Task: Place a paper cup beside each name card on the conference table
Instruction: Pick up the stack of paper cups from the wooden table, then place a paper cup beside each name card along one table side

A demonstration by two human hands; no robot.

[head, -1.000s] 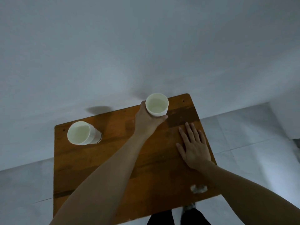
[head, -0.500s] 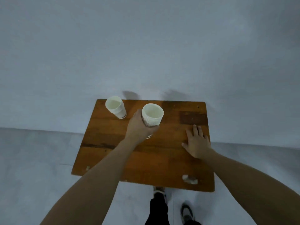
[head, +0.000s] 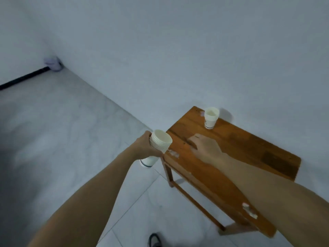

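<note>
My left hand (head: pixel 145 146) grips a stack of several nested white paper cups (head: pixel 160 145), held in the air just off the left edge of the small wooden table (head: pixel 249 154). A second white paper cup stack (head: pixel 211 117) stands upright near the table's far corner, by the wall. My right hand (head: pixel 204 146) rests flat, fingers spread, on the table's left part. No name card shows in view.
The table stands against a pale wall (head: pixel 178 50) on a grey tiled floor (head: pixel 62 139). A pale bundle (head: pixel 53 64) lies in the far room corner beside a black strip (head: pixel 23 78). My shoe (head: pixel 154 240) shows at the bottom edge.
The view has swung left, so the table now sits at the right. My left hand has carried the cup stack from above the tabletop to beyond its left edge. My right hand stays on the table.
</note>
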